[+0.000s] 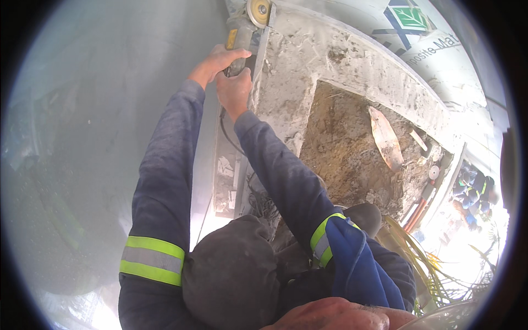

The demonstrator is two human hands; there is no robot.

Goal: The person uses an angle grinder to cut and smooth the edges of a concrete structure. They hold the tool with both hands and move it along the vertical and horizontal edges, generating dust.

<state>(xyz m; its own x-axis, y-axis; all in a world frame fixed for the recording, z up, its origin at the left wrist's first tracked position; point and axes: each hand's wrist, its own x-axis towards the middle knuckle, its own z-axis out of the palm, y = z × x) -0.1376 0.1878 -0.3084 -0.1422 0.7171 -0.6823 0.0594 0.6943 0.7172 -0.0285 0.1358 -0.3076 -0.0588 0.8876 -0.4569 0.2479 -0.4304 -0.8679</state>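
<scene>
Your left hand (213, 62) wraps the angle grinder (240, 37) and your right hand (235, 92) grips its rear end, a two-handed hold that likely steadies it. The grinder is at the far left corner of the concrete ledge (294, 58), its yellow disc (255, 16) beside the metal strip (263, 55) along that edge; glare leaves contact unclear. Outstretched arms (169, 151) probably keep the disc away from you.

The soil patch (346, 137) is showing mottled brown. Above it, the concrete (297, 49) is looking pale grey with darker blotches. Upper left of it, the grey grinder (241, 34) is carrying a yellow disc (254, 14); lower left, a navy sleeve (165, 159) is displaying a lime-silver-lime band (152, 260). Below it, cloth (360, 267) is appearing blue.
</scene>
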